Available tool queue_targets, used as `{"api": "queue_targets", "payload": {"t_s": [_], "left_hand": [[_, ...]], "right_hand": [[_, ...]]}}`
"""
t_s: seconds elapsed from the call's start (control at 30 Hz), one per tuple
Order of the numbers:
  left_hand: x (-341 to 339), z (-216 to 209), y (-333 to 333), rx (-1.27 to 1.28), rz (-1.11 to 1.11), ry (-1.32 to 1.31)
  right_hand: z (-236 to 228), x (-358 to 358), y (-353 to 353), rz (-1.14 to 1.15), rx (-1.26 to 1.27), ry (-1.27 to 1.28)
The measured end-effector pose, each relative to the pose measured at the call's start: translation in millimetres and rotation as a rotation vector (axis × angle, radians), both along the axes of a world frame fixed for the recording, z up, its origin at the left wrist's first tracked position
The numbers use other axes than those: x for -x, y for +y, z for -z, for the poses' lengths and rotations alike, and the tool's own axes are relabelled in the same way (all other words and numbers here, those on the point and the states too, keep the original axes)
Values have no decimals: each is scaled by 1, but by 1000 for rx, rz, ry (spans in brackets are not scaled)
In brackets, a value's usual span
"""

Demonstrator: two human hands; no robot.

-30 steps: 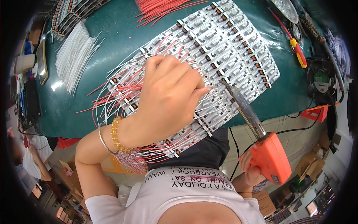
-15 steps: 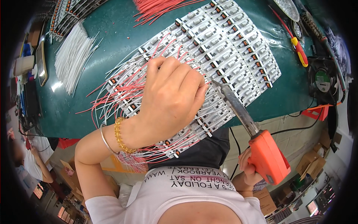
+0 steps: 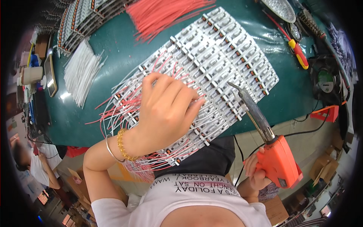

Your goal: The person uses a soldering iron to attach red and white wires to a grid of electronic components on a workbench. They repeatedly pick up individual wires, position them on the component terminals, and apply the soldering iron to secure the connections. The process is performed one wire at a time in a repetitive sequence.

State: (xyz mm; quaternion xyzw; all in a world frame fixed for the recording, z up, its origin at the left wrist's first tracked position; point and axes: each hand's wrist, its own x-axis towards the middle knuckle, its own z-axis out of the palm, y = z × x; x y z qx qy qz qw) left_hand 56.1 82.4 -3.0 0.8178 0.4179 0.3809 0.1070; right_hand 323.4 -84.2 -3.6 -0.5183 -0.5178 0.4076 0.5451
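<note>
My left hand (image 3: 166, 104) is closed over a panel of small circuit boards (image 3: 223, 49), thumb and fingertips pinched together. What they pinch, if anything, is hidden. Thin red and white wires (image 3: 128, 104) run from the boards' left part, around and under this hand. In my right hand (image 3: 254, 172) is the orange handle of a gun-shaped soldering iron (image 3: 278, 160). Its bent metal tip points up and left above the panel, a short way right of the left fingertips.
White wires (image 3: 81, 73) and red wires (image 3: 162, 17) lie bundled on the green tabletop (image 3: 102, 79). More board panels (image 3: 79, 22) are stacked far left. A screwdriver (image 3: 298, 55), metal dish (image 3: 281, 9) and black fan (image 3: 323, 81) are at right. Another person (image 3: 41, 162) sits at far left.
The soldering iron has moved right, its tip now farther from my left fingertips. My left hand stays pinched over the boards. The whole view has shifted a little.
</note>
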Motion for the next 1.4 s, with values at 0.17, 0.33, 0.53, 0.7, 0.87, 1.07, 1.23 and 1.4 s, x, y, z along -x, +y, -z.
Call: {"api": "queue_targets", "payload": {"t_s": [0.17, 0.33, 0.53, 0.7, 0.87, 1.07, 1.23, 1.4], "left_hand": [[3, -16, 86, -321, -182, 152], [-13, 2, 171, -197, -353, 437], [-7, 2, 170, -128, -268, 294], [15, -18, 154, -75, -181, 22], [15, -47, 97, 259, -88, -418], [14, -28, -9, 198, -3, -104], [2, -6, -15, 189, -2, -66], [0, -5, -11, 210, 45, -53]], "right_hand": [[-23, 17, 21, 47, 13, -30], [-24, 14, 20, 44, -20, -7], [-26, 15, 17, 66, -16, 50], [-25, 18, 14, 56, 5, 86], [-21, 19, 9, 84, -18, 20], [-24, 21, 6, -12, 10, -24], [-23, 17, -1, -72, 41, -110], [-15, 15, -6, -30, 77, -151]]}}
